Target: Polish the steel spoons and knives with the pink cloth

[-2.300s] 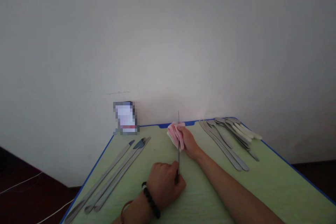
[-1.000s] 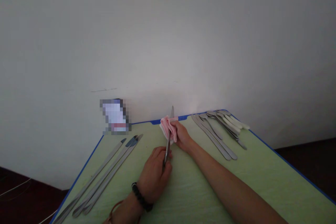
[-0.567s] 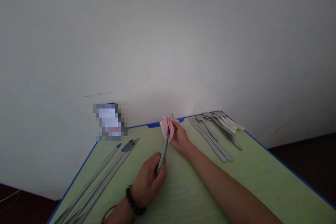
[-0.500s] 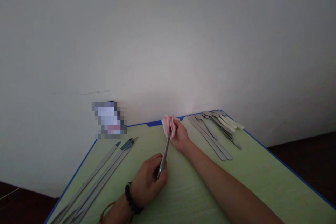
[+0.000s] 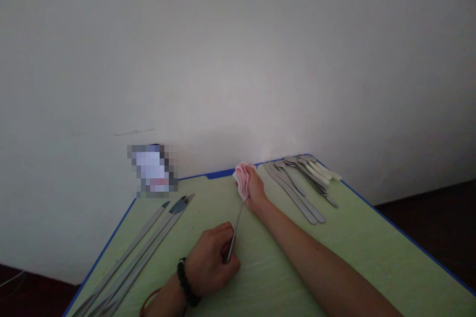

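My left hand, with a black bead bracelet at the wrist, is closed round the near end of a thin metal piece of cutlery. Its far end disappears into a folded pink and white cloth, so I cannot tell its kind. My right hand grips that cloth around the metal, above the far part of the green tabletop. Both hands are raised near the table's middle.
Several long metal knives lie at the left. Towards the back right are flat metal cutlery pieces, a fork, spoons and white-handled cutlery. A blurred phone leans on the wall.
The cutlery has turned so that its thin edge faces me, and less of it shows. The right hand and cloth have shifted slightly right; the left hand has dropped a little nearer.
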Demonstrator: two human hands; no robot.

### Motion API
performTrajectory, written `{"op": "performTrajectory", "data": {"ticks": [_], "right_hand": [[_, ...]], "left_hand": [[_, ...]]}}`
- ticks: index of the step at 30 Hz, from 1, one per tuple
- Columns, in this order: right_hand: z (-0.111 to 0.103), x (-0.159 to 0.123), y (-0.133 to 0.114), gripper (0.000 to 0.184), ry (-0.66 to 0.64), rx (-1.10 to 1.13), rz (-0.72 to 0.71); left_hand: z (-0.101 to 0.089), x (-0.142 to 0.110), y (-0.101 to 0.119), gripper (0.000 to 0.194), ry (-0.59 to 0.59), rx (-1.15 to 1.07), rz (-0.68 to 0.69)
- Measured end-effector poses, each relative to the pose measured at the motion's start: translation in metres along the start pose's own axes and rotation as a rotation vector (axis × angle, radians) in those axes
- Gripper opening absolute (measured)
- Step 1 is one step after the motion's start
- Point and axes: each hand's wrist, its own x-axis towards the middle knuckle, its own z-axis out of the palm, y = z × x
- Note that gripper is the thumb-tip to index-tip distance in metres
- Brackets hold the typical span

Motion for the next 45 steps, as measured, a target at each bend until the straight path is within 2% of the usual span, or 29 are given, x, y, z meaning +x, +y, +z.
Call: {"op": "performTrajectory", "data": {"ticks": [3,7,11,16,21,31,38,45], "right_hand": [[0.0,0.001,0.001,0.009,0.037,-0.006,0.047],[0.0,0.003,0.002,0.014,0.013,-0.006,0.042],[-0.001,0.004,0.002,0.012,0.008,0.019,0.06],[-0.001,0.005,0.002,0.01,0.088,0.032,0.049],[-0.003,0.008,0.002,0.008,0.104,0.026,0.006],[-0.002,0.003,0.0,0.008,-0.005,0.027,0.016],[0.0,-0.002,-0.005,0.015,-0.097,0.065,0.051],[-0.001,-0.003,-0.006,0.018,-0.089,0.062,0.081]], "left_hand": [[0.001,-0.001,0.001,0.021,0.011,0.012,0.002],[-0.001,-0.002,0.004,0.02,0.018,0.034,0.017],[-0.01,-0.002,0.002,0.021,-0.019,-0.122,0.043],[-0.02,-0.003,-0.004,0.018,-0.043,-0.303,0.017],[-0.018,-0.004,0.0,0.022,-0.063,-0.237,0.061],[-0.002,-0.004,0.002,0.036,-0.101,0.004,0.101],[-0.002,-0.003,0.004,0.035,-0.111,0.074,0.147],[0.0,-0.003,0.006,0.032,-0.093,0.124,0.173]]}}
